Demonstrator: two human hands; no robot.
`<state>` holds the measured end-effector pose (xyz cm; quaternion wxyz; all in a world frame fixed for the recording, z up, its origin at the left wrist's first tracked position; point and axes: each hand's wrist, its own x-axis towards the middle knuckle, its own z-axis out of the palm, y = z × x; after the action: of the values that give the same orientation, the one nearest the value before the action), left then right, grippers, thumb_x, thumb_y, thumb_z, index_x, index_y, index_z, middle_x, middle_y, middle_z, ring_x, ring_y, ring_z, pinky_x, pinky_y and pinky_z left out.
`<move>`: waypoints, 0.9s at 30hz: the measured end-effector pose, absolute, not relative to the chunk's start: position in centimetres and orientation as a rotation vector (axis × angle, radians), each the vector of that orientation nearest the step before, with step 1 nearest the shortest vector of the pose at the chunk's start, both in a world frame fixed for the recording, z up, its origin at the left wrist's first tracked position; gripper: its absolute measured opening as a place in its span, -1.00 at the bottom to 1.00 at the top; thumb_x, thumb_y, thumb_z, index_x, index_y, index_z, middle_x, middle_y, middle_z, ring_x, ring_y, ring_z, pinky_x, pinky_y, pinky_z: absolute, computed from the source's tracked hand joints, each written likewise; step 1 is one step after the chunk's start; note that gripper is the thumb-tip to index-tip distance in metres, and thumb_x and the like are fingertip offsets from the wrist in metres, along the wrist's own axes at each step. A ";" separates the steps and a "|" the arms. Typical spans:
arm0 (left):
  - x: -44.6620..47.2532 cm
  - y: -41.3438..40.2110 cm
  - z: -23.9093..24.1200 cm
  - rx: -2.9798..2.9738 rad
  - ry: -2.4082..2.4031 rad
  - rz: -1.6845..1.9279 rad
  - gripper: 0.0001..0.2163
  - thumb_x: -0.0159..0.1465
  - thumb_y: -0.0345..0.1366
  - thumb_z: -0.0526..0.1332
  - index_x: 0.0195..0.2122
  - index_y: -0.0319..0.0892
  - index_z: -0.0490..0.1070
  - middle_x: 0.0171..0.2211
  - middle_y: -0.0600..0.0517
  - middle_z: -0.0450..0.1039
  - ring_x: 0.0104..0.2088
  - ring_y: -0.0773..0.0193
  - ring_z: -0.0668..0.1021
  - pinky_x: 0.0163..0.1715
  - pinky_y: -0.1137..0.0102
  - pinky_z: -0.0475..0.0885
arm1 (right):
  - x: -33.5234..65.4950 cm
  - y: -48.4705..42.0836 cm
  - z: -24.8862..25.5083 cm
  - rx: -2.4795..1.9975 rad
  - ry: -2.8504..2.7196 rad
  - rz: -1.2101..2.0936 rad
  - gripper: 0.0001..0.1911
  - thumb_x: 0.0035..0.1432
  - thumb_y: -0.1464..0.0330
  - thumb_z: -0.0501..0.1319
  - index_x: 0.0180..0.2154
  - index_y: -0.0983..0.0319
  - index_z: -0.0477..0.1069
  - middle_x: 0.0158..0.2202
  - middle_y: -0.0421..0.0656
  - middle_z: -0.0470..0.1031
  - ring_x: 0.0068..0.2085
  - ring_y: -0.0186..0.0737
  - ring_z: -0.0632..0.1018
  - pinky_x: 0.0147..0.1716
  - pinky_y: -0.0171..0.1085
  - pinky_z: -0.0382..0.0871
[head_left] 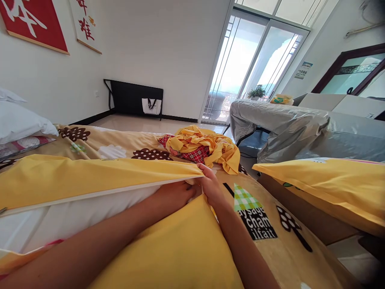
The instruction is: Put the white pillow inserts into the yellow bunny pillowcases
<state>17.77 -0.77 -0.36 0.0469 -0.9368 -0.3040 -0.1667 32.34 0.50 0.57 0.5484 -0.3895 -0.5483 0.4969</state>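
A yellow pillowcase (99,176) lies across the bed in front of me, its long, pale-edged opening spread apart. Inside the opening shows a white pillow (120,210). My right hand (210,185) is closed on the pillowcase at the right end of the opening, thumb and fingers pinching the yellow cloth. Reaching over the white pillow, my left hand (177,193) is at the same corner, touching or nearly touching the right hand. Its fingers curl inward; what they grip is hidden. A metal zipper pull (3,210) sits at the left end of the edge.
Crumpled yellow cloth (204,144) with red plaid lies at the bed's far edge. A second yellow pillow (331,184) is at right on a brown box-like support. White pillows (24,118) lie at left. A plastic-covered table (279,120) stands beyond, near the sliding door.
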 end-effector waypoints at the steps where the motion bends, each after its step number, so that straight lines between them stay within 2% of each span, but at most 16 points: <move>1: 17.8 -0.8 -0.2 -2.864 -0.939 -0.522 -0.73 0.34 -0.21 0.03 -0.02 -0.18 0.38 0.10 -0.13 0.36 0.15 0.04 0.34 0.20 0.12 0.18 | 32.4 0.5 0.6 -0.925 -1.290 1.187 -0.86 -0.16 0.31 0.25 -0.45 0.18 0.36 -0.45 -0.28 0.45 -0.36 -0.27 0.42 -0.39 -0.34 0.26; 6: 17.8 -0.9 0.1 -2.904 -1.030 -0.618 -0.73 0.35 -0.20 0.00 -0.01 -0.08 0.38 0.16 -0.03 0.31 0.19 0.13 0.30 0.21 0.18 0.18 | 32.2 0.5 0.6 -0.912 -1.194 1.305 -0.79 -0.26 0.32 0.29 -0.45 0.18 0.40 -0.46 -0.27 0.48 -0.35 -0.22 0.46 -0.42 -0.32 0.27; 12: 17.7 -0.8 -0.2 -2.830 -0.930 -0.483 -0.69 0.38 -0.26 -0.06 0.06 -0.18 0.33 0.14 -0.14 0.31 0.19 0.06 0.28 0.21 0.13 0.16 | 31.8 0.8 0.3 -0.886 -1.051 1.321 -0.75 -0.31 0.32 0.34 -0.44 0.18 0.44 -0.43 -0.25 0.53 -0.30 -0.16 0.49 -0.41 -0.31 0.30; 19: 17.7 -0.8 -0.2 -2.895 -0.993 -0.432 -0.70 0.36 -0.24 0.00 0.05 -0.18 0.34 0.13 -0.13 0.32 0.18 0.07 0.30 0.19 0.14 0.21 | 31.8 0.9 0.0 -0.808 -1.045 1.402 -0.76 -0.27 0.32 0.37 -0.43 0.17 0.44 -0.42 -0.25 0.54 -0.29 -0.16 0.51 -0.38 -0.30 0.33; 23: 17.9 -0.4 -0.9 -2.890 -0.979 -0.497 -0.72 0.35 -0.23 0.03 0.04 -0.13 0.34 0.13 -0.09 0.31 0.20 0.08 0.27 0.21 0.12 0.17 | 31.8 0.9 0.2 -0.806 -1.066 1.400 -0.74 -0.26 0.29 0.38 -0.43 0.17 0.42 -0.41 -0.24 0.54 -0.31 -0.17 0.51 -0.40 -0.30 0.33; 27: 17.6 -0.5 -0.4 -2.950 -1.003 -0.531 -0.70 0.32 -0.27 0.06 0.06 -0.17 0.34 0.18 -0.13 0.27 0.23 0.04 0.24 0.23 0.10 0.12 | 31.7 0.7 0.4 -0.834 -1.091 1.361 -0.72 -0.25 0.25 0.37 -0.43 0.18 0.39 -0.42 -0.23 0.53 -0.34 -0.17 0.50 -0.44 -0.30 0.31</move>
<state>17.58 -0.54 -0.45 -0.0097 -0.9333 -0.3172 -0.1678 31.70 0.74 0.39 0.5678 -0.3551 -0.4644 0.5795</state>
